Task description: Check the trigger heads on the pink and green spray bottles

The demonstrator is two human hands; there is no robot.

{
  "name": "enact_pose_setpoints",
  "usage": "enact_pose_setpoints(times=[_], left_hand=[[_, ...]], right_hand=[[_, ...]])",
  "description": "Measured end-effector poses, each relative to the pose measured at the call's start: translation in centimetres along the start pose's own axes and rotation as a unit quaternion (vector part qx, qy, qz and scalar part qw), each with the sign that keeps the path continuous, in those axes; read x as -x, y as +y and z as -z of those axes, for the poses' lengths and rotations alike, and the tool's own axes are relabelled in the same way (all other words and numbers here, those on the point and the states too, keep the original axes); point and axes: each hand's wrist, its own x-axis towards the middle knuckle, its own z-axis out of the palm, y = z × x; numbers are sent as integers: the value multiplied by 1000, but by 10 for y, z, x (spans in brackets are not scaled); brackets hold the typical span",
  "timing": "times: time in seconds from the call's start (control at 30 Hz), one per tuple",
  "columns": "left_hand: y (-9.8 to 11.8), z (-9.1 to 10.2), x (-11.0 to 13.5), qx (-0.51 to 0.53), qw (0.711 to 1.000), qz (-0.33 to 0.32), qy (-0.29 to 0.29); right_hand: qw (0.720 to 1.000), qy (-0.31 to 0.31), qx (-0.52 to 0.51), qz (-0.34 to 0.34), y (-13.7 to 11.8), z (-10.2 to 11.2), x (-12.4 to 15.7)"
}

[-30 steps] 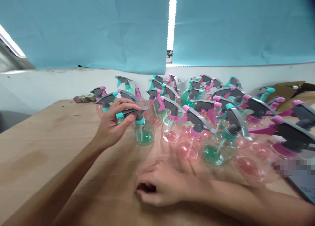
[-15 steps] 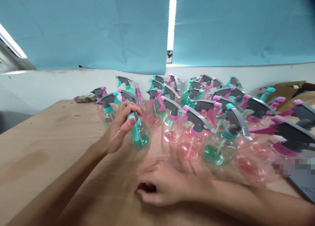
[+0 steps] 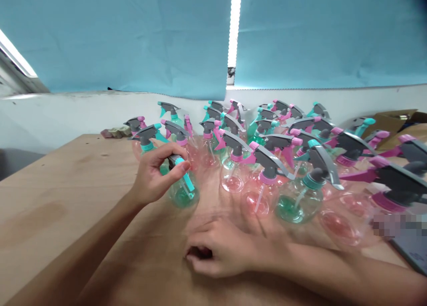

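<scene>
A clear green spray bottle (image 3: 183, 195) with a grey and turquoise trigger head stands upright on the table. My left hand (image 3: 156, 172) is closed around its head, thumb along the turquoise trigger, which points toward me and to the right. My right hand (image 3: 216, 248) rests on the wood in front, fingers curled into a loose fist; nothing shows in it. Nearest to that hand on the far side is a pink spray bottle (image 3: 256, 201), with a green spray bottle (image 3: 296, 206) to its right.
Several more pink and green spray bottles (image 3: 233, 177) crowd the middle and right of the wooden table (image 3: 43, 177). A cardboard box (image 3: 390, 128) stands at the back right. An egg-carton-like piece (image 3: 116, 132) lies back left. A dark-edged flat object (image 3: 410, 248) lies at the right edge.
The green spray bottle's head has turned in my left hand, its trigger swinging to the right. The bottle has shifted slightly left. My right hand has stayed put.
</scene>
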Motion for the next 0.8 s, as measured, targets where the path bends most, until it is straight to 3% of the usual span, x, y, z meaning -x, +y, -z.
enact_pose_setpoints(times=[0.2,0.33,0.6,0.8], left_hand=[[7,2,-3,-109,992,41,43],[8,9,-8,-150,987,59,10],[6,26,-10,-98,990,94,-26],[-3,18,-10,12,992,126,-20]], right_hand=[[999,-25,13,-30,-2,1,0],[999,-30,9,-37,-3,2,0],[1000,-15,6,-23,-1,0,0],[999,-25,15,-26,-2,1,-1]])
